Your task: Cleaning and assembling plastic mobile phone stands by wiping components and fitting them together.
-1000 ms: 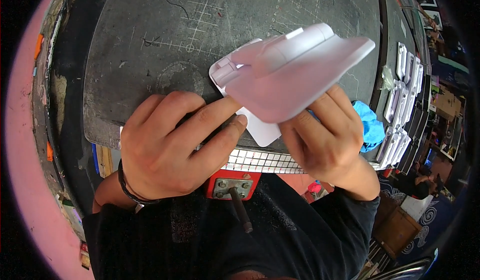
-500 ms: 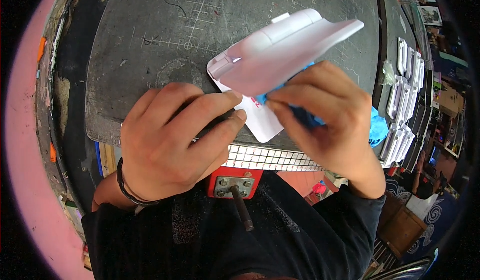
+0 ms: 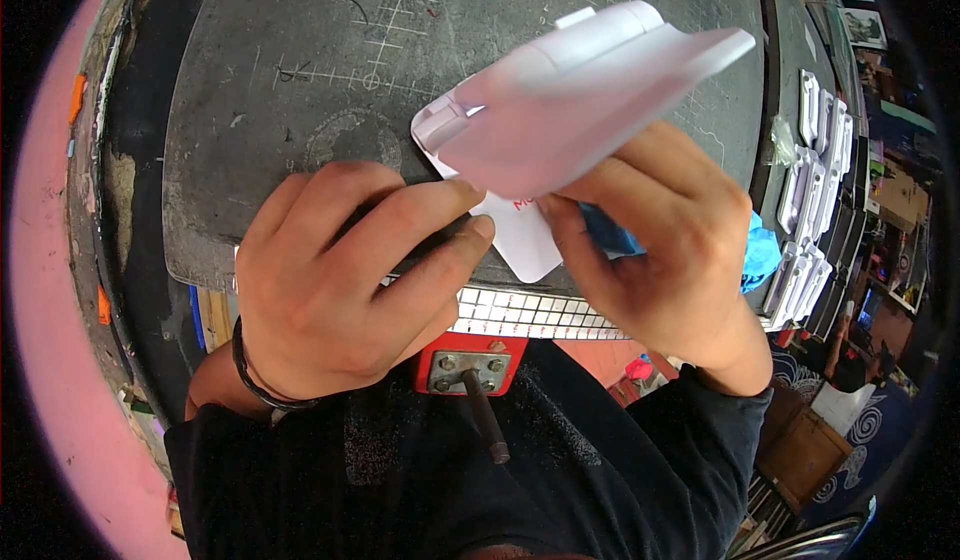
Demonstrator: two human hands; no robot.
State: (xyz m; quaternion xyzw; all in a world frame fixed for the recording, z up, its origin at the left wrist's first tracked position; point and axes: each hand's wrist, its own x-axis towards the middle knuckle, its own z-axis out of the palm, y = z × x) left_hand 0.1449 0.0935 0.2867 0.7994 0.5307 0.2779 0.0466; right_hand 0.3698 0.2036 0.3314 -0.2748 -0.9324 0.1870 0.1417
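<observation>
A white hinged plastic case [image 3: 580,110] lies on the dark grey board, its lid raised and slanting over the base. Red print shows on the flat base [image 3: 527,245] below the lid. My left hand [image 3: 345,270] is closed at the near left of the case, its thumb and forefinger at the base and the lid's lower edge. Beneath the lid's right side, my right hand [image 3: 680,250] grips a blue cloth [image 3: 605,232] against the printed surface. The lid hides some of its fingertips. More blue cloth [image 3: 760,257] hangs out past the wrist.
The worn grey board [image 3: 270,130] carries printed grid lines and a loose thread. Along its near edge runs a white gridded strip [image 3: 530,312], above a red bracket with a metal rod [image 3: 485,415]. Several similar white cases [image 3: 812,190] stand in rows at the right.
The right hand has slid a little farther under the lid, and the lid has shifted slightly up and to the right. Less of the blue cloth shows at the fingertips. My left hand has barely moved.
</observation>
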